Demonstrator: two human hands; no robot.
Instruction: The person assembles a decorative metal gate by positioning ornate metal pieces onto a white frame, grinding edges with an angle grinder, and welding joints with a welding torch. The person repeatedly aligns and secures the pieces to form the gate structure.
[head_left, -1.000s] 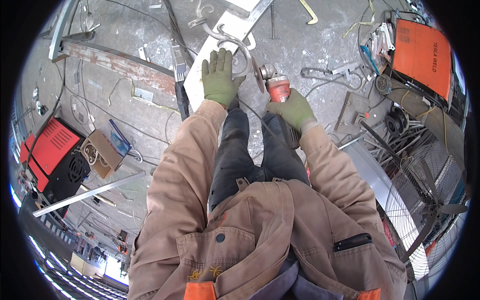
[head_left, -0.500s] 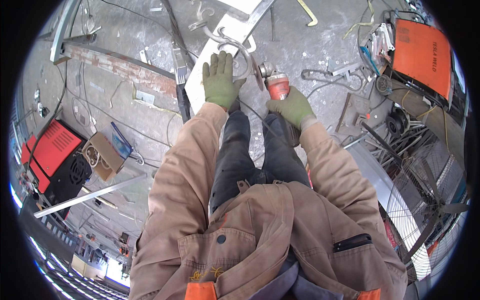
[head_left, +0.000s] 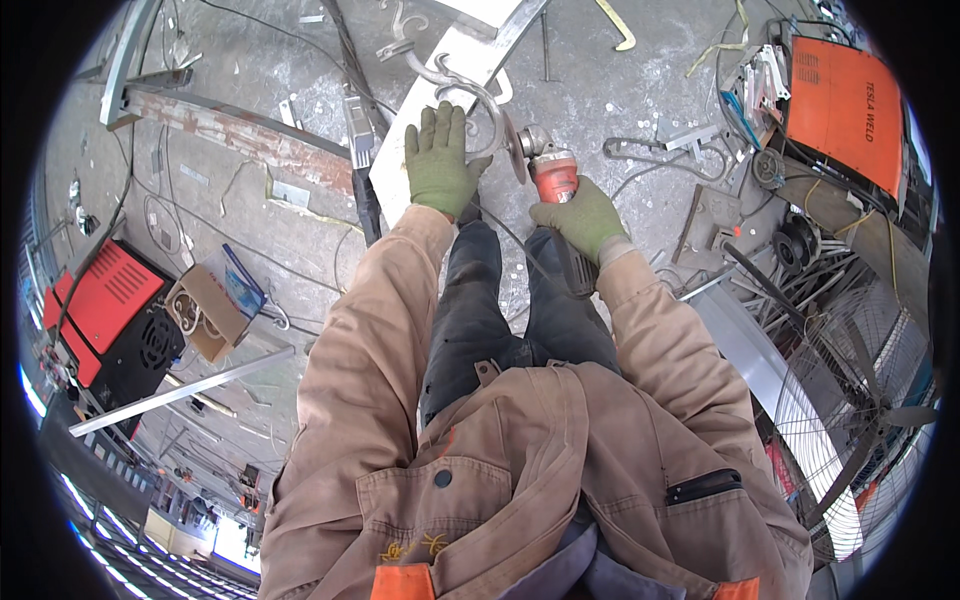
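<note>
My left hand (head_left: 438, 160), in a green glove, lies flat with fingers stretched out over a pale metal plate (head_left: 392, 185). Close by its fingers and thumb curves a grey metal scroll (head_left: 490, 110), which reaches away past the plate's far part. Whether the palm presses on the scroll is hidden. My right hand (head_left: 588, 218), gloved alike, is wrapped round the body of a red and dark angle grinder (head_left: 555, 178). The grinder's disc (head_left: 514, 148) stands edge-up against or very near the right side of the scroll's curve; exact contact is hard to tell.
An orange welding machine (head_left: 840, 115) stands at the far right, a wire-caged fan (head_left: 865, 410) nearer. At left are a red and black machine (head_left: 110, 310) and an open cardboard box (head_left: 208, 312). A rusty steel beam (head_left: 240, 130) and cables cross the floor (head_left: 590, 90).
My right hand and the grinder have shifted very slightly to the left. My left hand and the scroll look unmoved.
</note>
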